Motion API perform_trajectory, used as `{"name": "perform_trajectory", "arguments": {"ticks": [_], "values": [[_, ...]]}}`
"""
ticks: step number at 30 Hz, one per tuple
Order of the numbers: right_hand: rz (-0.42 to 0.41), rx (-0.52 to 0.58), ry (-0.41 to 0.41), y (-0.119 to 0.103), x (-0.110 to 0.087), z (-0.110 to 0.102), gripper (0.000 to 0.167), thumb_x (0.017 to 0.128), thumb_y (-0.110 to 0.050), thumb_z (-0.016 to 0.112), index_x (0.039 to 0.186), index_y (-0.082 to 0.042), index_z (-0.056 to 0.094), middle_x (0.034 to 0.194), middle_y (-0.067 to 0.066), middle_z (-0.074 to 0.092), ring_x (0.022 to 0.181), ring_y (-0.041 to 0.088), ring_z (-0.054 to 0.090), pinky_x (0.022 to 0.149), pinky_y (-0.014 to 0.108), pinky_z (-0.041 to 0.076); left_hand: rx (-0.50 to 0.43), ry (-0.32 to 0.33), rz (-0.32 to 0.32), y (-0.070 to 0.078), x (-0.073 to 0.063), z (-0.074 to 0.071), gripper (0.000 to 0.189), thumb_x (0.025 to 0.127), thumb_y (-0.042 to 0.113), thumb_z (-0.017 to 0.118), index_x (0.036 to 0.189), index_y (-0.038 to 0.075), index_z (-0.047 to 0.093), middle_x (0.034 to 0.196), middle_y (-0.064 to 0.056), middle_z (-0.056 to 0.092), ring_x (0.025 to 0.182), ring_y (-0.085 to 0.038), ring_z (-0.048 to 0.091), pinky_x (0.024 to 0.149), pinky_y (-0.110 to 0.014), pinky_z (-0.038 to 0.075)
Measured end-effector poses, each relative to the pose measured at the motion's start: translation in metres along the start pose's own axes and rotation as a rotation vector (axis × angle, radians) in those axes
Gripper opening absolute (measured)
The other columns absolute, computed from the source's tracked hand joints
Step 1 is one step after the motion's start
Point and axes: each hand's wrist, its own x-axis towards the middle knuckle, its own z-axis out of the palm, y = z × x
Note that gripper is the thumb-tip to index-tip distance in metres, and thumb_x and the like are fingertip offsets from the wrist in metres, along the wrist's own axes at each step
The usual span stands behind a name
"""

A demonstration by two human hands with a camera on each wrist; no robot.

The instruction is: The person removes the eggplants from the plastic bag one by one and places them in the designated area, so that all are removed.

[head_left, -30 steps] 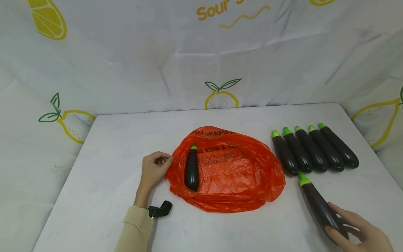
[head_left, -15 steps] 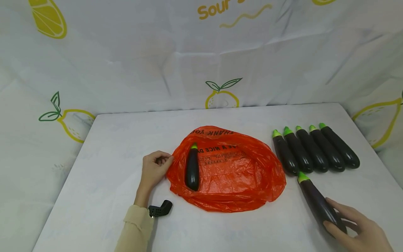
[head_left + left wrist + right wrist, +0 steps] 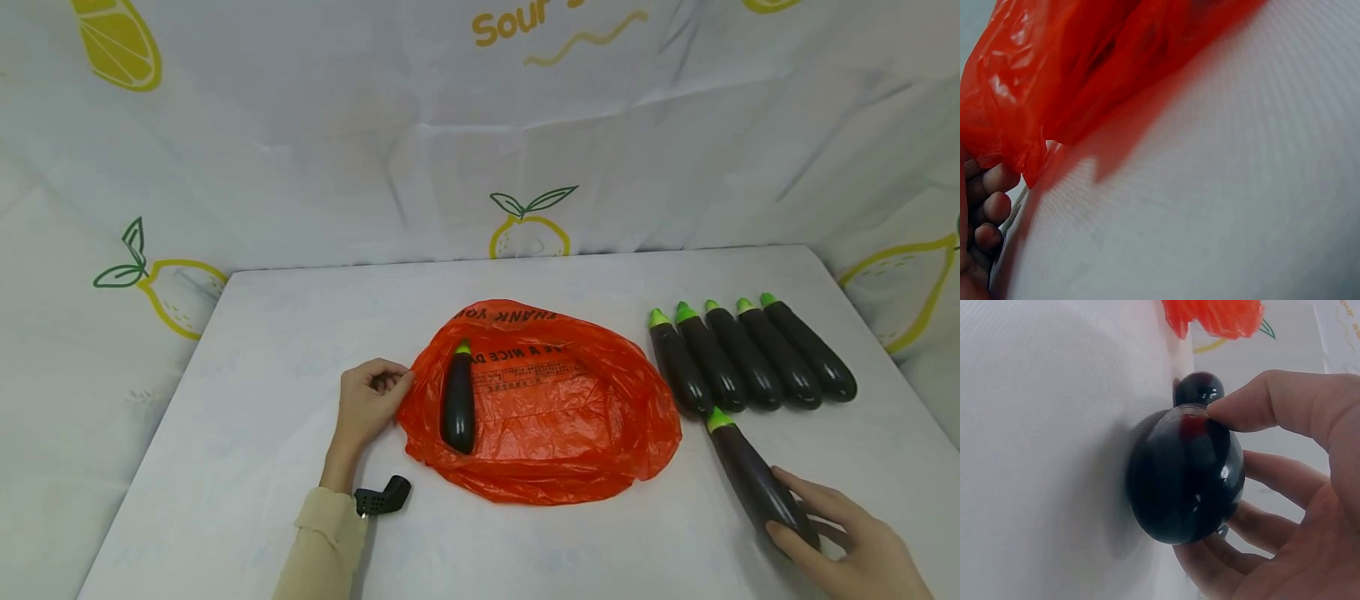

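My left hand (image 3: 371,400) pinches the left edge of a red plastic bag (image 3: 540,483) between thumb and curled fingers; the left wrist view shows its fingertips under the bag's crumpled rim (image 3: 1007,134). The bag lies with its mouth spread wide, and one dark eggplant (image 3: 459,408) with a green stem lies inside at the left. At the lower right, my right hand (image 3: 855,533) grips the thick end of another eggplant (image 3: 753,475), its stem pointing up-left toward the bag. In the right wrist view the thumb is on one side of this eggplant (image 3: 1185,481) and the fingers on the other.
Several more eggplants (image 3: 757,367) lie side by side in a slanted row right of the bag, stems away from me. A black angled device (image 3: 382,497) sits at my left wrist. The white table (image 3: 225,467) meets a lemon-print cloth (image 3: 337,167) at the back.
The right hand and its eggplant have shifted slightly to the left and away from me. The left hand, the bag and the eggplant inside stay as they were.
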Motion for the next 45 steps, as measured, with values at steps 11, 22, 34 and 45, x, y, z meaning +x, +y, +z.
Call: {"name": "perform_trajectory", "arguments": {"ticks": [11,22,34,45], "values": [[0.010,0.012,-0.010,0.000,0.001,0.001,0.074,0.091,-0.026,0.076,0.147,0.010,0.043,0.139,0.042,0.044,0.114,0.059,0.048,0.088,0.067,0.052,-0.005,-0.001,-0.004,0.000,-0.001,0.000,0.004,0.086,0.005,0.077,0.083,0.005,0.077,0.069,-0.009,0.067,0.061,-0.007,0.048,0.057,-0.018,0.041],[0.060,0.031,0.142,-0.014,-0.004,0.000,0.065,0.094,-0.024,0.073,0.144,0.009,0.047,0.140,0.038,0.045,0.113,0.057,0.050,0.091,0.072,0.046,0.003,0.004,0.001,-0.001,-0.001,0.000,0.004,0.086,0.005,0.077,0.083,0.005,0.077,0.069,-0.009,0.067,0.061,-0.007,0.047,0.057,-0.017,0.041],[0.064,0.154,0.295,-0.034,-0.009,0.000,0.063,0.098,-0.031,0.068,0.150,-0.001,0.048,0.144,0.028,0.050,0.133,0.003,0.045,0.110,0.005,0.035,-0.022,0.004,-0.001,-0.002,-0.001,-0.001,0.004,0.087,0.006,0.077,0.084,0.005,0.077,0.070,-0.009,0.067,0.061,-0.007,0.048,0.058,-0.017,0.042],[-0.077,0.158,0.323,-0.044,-0.002,0.001,0.057,0.091,-0.027,0.078,0.141,-0.005,0.060,0.134,0.024,0.062,0.110,-0.020,0.044,0.073,-0.011,0.029,-0.017,0.002,-0.004,-0.002,0.000,0.000,0.004,0.087,0.006,0.077,0.083,0.006,0.078,0.069,-0.009,0.067,0.061,-0.008,0.048,0.058,-0.017,0.042]]}}
